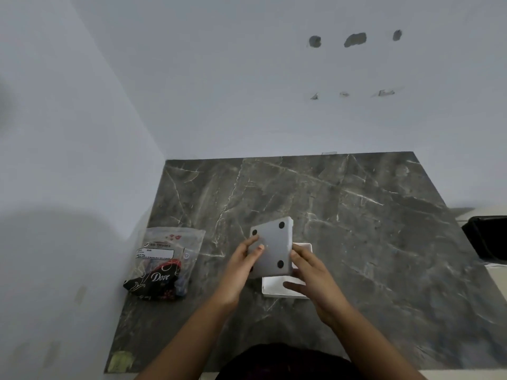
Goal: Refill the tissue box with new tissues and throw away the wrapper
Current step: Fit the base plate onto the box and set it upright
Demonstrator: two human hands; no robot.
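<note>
The grey bottom panel of the tissue box (273, 246), with black round feet at its corners, is tilted up above the table. My left hand (241, 266) grips its left edge, thumb on the face. My right hand (307, 272) holds its right edge and reaches over the white tissue box body (277, 290), which lies on the table beneath. A pack of new tissues in a clear and black printed wrapper (164, 266) lies at the left, apart from both hands.
The dark marble tabletop (356, 229) sits in a corner of white walls at the left and back. A black bin or bag (488, 237) shows beyond the table's right edge. A yellowish smear (120, 360) marks the near left corner.
</note>
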